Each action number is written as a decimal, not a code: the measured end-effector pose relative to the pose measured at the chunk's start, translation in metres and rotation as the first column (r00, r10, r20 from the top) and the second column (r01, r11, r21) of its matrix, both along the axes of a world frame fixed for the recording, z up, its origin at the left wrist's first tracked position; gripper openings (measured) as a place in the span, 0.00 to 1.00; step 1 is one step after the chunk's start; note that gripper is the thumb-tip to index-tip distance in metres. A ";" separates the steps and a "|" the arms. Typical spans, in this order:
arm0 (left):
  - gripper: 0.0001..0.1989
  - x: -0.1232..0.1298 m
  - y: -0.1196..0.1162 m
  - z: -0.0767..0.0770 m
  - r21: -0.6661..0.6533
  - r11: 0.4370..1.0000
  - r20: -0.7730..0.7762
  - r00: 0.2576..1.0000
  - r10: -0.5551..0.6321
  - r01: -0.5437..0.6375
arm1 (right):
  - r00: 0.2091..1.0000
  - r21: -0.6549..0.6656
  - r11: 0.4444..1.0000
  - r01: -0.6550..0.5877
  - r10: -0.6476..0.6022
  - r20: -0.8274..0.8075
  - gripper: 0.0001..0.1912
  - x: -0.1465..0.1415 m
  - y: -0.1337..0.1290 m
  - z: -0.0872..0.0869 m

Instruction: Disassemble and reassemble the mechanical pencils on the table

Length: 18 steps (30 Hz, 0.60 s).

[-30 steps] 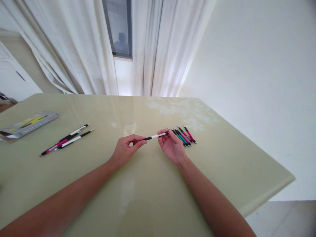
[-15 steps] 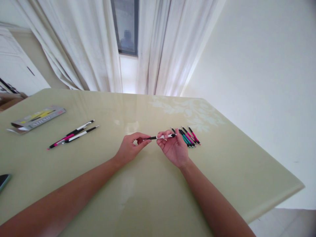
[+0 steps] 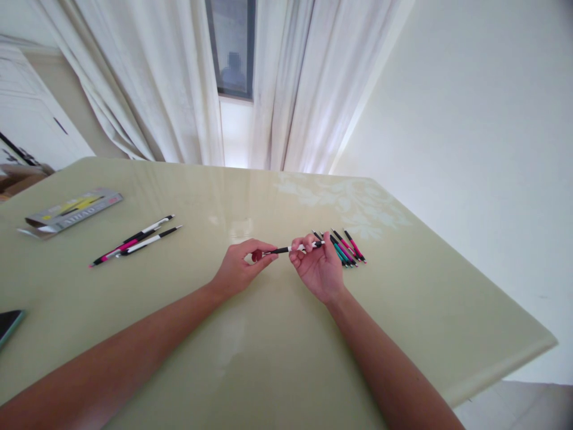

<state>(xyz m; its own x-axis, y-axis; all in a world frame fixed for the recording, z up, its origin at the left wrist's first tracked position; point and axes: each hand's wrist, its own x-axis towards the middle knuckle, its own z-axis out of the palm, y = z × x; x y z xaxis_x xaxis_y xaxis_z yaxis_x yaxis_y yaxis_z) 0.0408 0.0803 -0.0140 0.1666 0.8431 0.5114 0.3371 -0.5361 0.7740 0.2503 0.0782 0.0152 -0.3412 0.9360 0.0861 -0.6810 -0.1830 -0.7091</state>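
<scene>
A black-and-white pen is held level above the table between both hands. My left hand pinches its black end between thumb and fingertips. My right hand, palm turned up, has its fingers curled round the white barrel, with the thumb by the far end. Part of the barrel is hidden by those fingers. Just beyond my right hand lies a row of several pens with black, teal, purple and pink parts. To the left rests a small group of pens in white, black and pink.
An open-ended cardboard box with yellow and grey print lies at the table's far left. A dark phone-like object is cut off by the left edge. The pale green table ends at the right before a white wall.
The whole view has shifted slightly. My right thumb sits a little higher at the pen's end, and a pale tip now shows there. Both hands keep their hold.
</scene>
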 end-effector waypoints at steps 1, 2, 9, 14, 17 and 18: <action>0.09 0.000 0.000 0.000 0.005 1.000 0.000 1.000 -0.001 0.001 | 1.000 -0.001 1.000 0.001 -0.001 0.001 0.27 0.000 0.000 0.000; 0.09 0.000 0.000 0.001 0.009 1.000 -0.001 1.000 -0.003 0.003 | 1.000 -0.003 1.000 0.003 -0.003 0.004 0.28 0.000 0.000 0.000; 0.10 0.001 0.001 0.002 0.005 1.000 -0.021 1.000 0.003 -0.003 | 0.999 -0.003 0.999 0.049 -0.049 0.023 0.29 0.000 0.000 0.001; 0.09 0.001 0.000 0.003 0.017 1.000 -0.041 0.999 0.012 -0.012 | 0.935 0.118 0.977 0.180 -0.207 0.289 0.23 -0.001 0.002 -0.008; 0.10 0.001 0.000 0.002 0.012 1.000 -0.054 0.998 0.013 -0.012 | 0.881 0.159 0.974 0.164 -0.217 0.421 0.19 0.000 0.004 -0.015; 0.10 0.000 0.001 0.002 0.005 1.000 -0.061 0.998 0.012 -0.012 | 0.874 0.160 0.976 0.147 -0.204 0.441 0.19 0.001 0.004 -0.017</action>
